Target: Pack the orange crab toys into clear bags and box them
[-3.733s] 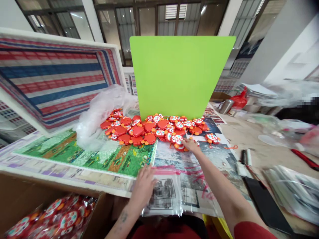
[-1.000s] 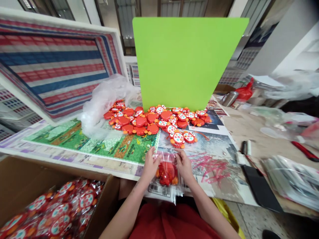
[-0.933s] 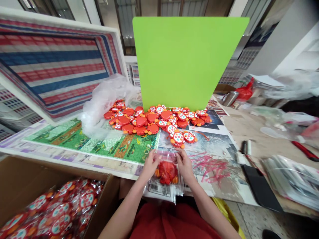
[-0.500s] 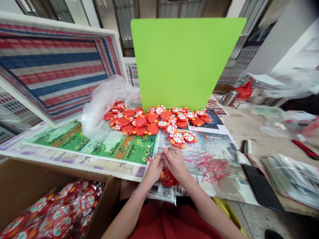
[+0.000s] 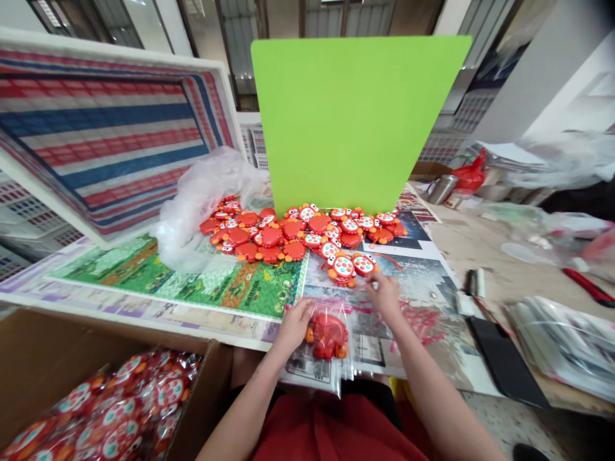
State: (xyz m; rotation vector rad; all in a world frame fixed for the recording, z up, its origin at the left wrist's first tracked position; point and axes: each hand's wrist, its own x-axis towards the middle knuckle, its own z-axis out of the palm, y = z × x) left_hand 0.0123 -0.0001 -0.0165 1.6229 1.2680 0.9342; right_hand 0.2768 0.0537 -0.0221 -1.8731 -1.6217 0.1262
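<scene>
My left hand (image 5: 296,325) pinches the upper left edge of a clear zip bag (image 5: 350,349) just in front of my body. Inside this bag lies a red crab-shaped toy (image 5: 329,334) with orange feet, its plain back facing up. To the right, my right hand (image 5: 385,296) hovers over the table with curled fingers close together. What they hold, if anything, is too small to make out. Just beyond those fingertips lie crab toys with dotted white faces (image 5: 364,264), at the near end of a heap of the same toys (image 5: 271,235).
A green board (image 5: 355,121) stands upright behind the heap. At lower left a cardboard box (image 5: 211,358) holds several bagged toys. Pink strips (image 5: 423,323) lie near my right forearm. Farther right are a black flat object (image 5: 504,362) and a bundle of bags (image 5: 567,339).
My right hand has left the bag and moved right, toward the near crab toys. My left hand stays on the bag, which now shows its red toy openly.
</scene>
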